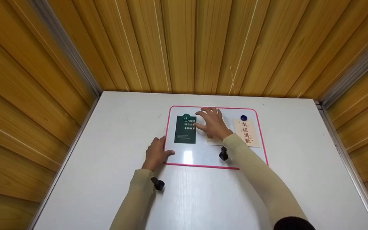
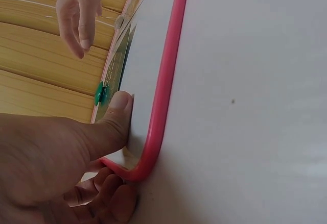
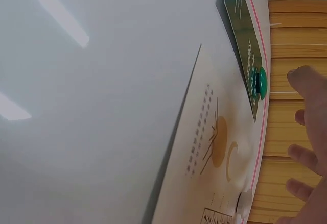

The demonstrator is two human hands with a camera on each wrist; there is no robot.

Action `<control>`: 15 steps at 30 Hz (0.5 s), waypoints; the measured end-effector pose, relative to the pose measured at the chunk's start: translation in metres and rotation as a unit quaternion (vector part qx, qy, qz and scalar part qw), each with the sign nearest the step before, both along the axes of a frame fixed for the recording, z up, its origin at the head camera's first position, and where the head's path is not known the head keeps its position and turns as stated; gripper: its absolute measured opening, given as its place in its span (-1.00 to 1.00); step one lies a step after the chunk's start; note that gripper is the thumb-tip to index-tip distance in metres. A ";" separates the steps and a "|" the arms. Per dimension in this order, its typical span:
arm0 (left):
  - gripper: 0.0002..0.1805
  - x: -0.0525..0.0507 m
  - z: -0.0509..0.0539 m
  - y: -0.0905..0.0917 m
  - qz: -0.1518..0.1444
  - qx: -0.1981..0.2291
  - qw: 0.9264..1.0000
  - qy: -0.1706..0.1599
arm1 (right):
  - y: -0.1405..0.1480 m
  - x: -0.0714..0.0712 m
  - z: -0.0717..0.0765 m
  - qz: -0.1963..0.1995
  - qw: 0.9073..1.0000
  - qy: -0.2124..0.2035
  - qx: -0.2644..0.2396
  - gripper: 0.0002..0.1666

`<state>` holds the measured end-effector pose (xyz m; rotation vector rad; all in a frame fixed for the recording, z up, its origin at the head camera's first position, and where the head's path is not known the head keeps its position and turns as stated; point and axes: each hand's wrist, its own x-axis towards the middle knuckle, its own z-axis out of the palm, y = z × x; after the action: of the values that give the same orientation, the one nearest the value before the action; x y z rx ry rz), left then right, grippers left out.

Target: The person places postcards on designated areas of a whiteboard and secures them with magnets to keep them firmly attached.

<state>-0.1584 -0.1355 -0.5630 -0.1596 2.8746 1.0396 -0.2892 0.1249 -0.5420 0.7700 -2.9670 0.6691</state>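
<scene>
A whiteboard (image 1: 203,156) with a pink frame lies on the white table. My left hand (image 1: 156,153) grips its left edge near the front corner, thumb on the surface and fingers curled at the frame. Over the board hovers my right hand (image 1: 214,123), fingers spread and holding nothing, near the green magnet (image 1: 186,117) on the dark green card (image 1: 185,135). Partly hidden under that hand is a cream card (image 1: 214,141) with an orange drawing; the right wrist view shows a whitish magnet (image 3: 244,203) on it. A blue magnet (image 1: 243,118) sits on the peach card (image 1: 249,135) at right.
The white table (image 1: 123,127) meets a wood-look panel wall (image 1: 184,48) behind the board. Similar panels stand at left and right, with metal strips along the table's sides. Small black devices (image 1: 224,154) are worn at both wrists.
</scene>
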 end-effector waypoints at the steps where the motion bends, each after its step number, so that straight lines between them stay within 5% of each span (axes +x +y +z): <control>1: -0.16 0.000 0.000 0.000 -0.001 -0.002 1.000 0.000 | 0.001 0.000 0.000 0.000 1.000 0.003 0.000 -0.36; 15: -0.16 0.000 -0.001 0.001 0.002 -0.006 1.000 0.001 | 0.028 0.008 0.008 -0.003 0.999 0.051 0.015 -0.36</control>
<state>-0.1585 -0.1345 -0.5644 -0.1649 2.8839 1.0256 -0.2809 0.1533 -0.5336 0.7737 -2.8917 0.5665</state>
